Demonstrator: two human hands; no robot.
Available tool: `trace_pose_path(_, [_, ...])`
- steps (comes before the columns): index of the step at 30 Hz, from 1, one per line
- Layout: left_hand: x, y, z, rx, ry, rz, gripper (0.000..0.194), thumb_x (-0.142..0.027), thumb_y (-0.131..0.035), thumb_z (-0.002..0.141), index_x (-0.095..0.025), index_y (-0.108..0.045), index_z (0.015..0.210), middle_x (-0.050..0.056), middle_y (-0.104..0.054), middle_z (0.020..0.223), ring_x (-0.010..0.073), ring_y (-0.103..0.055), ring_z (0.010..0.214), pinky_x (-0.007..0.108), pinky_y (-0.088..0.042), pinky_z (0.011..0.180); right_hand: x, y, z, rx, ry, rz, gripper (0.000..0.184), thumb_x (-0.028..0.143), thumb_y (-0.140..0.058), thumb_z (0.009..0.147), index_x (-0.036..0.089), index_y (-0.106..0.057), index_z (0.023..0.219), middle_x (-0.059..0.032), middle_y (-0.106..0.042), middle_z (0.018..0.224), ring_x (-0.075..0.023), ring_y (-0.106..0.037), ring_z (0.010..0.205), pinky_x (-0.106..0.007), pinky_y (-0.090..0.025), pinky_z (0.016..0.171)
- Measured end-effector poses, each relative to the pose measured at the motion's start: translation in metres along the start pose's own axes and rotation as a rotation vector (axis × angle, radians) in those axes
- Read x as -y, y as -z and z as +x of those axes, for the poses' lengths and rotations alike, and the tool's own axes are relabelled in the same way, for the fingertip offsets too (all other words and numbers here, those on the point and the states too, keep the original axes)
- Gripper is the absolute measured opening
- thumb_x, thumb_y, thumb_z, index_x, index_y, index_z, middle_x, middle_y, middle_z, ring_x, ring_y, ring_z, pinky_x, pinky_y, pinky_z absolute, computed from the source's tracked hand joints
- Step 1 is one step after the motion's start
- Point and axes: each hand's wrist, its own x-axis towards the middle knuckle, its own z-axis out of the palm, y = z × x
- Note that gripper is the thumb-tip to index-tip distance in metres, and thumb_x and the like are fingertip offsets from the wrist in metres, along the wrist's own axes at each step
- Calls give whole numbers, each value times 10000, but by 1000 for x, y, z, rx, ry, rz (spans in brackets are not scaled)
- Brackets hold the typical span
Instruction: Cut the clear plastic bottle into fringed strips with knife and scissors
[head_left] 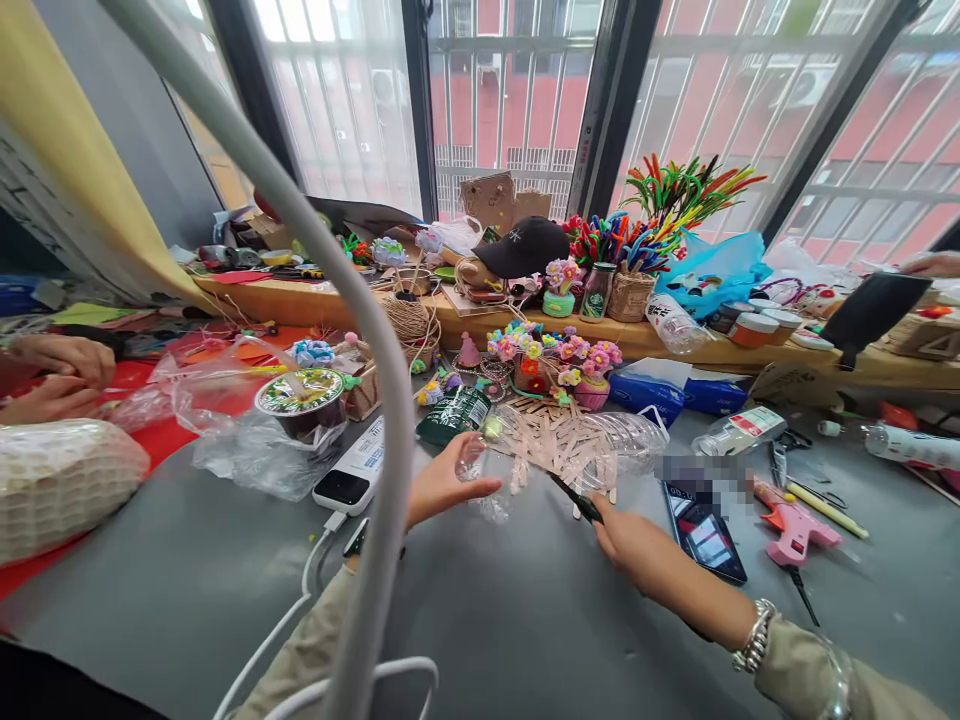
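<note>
– Over the table [517,640], what hold?
– Gripping clear plastic [472,458] beside the sticks [559,440] in left hand [442,487], with palm facing right; clamping right hand [621,535] on dark tool [579,499], pointing tip forward-left. Can't tell blade type.
– Step, next move?
– Probably cutting plastic. Calls for steadying it, keeping tip clear of left thumb.

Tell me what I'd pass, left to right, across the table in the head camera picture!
Another person's hands, tub with patterned lid, left hand, right hand gripping a dark tool, phone, pink glue gun.
</note>
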Motion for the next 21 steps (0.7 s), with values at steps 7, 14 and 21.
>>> trace_pose_path(7, [31, -21, -6, -33, -96, -227, 910, -753, -412, 620, -169, -215, 1290, 171, -374, 1325, 248, -476, 1115, 381, -425, 894, -7, -5, -7, -3, 63, 45, 399, 230, -257, 886, 116, -370, 1251, -163, -669, 897, -283, -632, 837, -305, -400, 632])
trace_pose_path(14, [32, -34, -6, -124, -244, -448, 957, -560, -714, 494, -177, -300, 1268, 159, -338, 1345, 297, -339, 1231, 430, -267, 1032, -25, -18, -18, -62, 126, 222, 453, 343, -298, 851, 129, -365, 1245, -163, -627, 1022, -281, -582, 944, -355, -411, 765])
trace_pose_path(21, [35, -36, -5, -385, -224, -112, 873, -422, -727, 560, -198, -283, 1278, 116, -341, 1357, 279, -348, 1228, 431, -257, 1032, -45, -34, -27, -136, 216, 530, 307, 375, -289, 846, 170, -387, 1053, -51, -605, 784, -189, -574, 675, -300, -428, 638])
